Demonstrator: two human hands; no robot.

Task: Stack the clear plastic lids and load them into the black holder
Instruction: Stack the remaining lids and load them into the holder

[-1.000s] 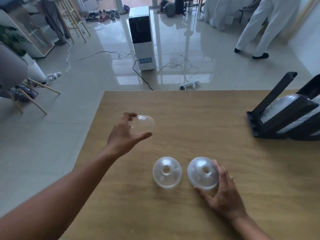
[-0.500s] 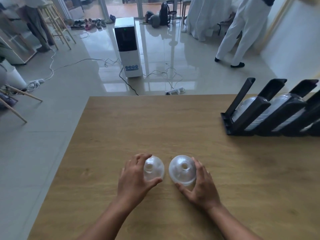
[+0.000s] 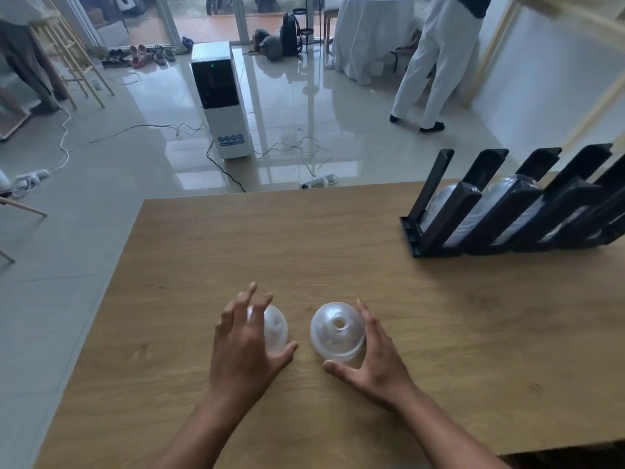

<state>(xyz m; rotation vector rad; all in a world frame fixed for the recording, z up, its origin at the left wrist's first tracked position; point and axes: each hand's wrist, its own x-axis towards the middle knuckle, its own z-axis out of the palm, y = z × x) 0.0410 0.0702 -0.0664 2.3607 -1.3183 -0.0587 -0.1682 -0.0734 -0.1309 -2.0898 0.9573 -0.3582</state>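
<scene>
Wooden table point(image 3: 338, 238) | glossy tiled floor point(image 3: 135, 184) | left hand point(image 3: 243, 346) cups one domed lid point(image 3: 275, 328) | right hand point(image 3: 375, 360) another lid point(image 3: 338, 331)

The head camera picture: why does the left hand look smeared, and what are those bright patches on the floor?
Head view: the left hand is motion-blurred, fingers smeared over its clear lid; the right hand is sharper. The glossy floor mirrors window light. Wide-angle distortion bends straight edges.

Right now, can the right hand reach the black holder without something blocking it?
Probably yes. The right hand cups a dome lid, and only bare table lies between it and the holder at the far right. Whether the arm stretches that far is uncertain.
</scene>
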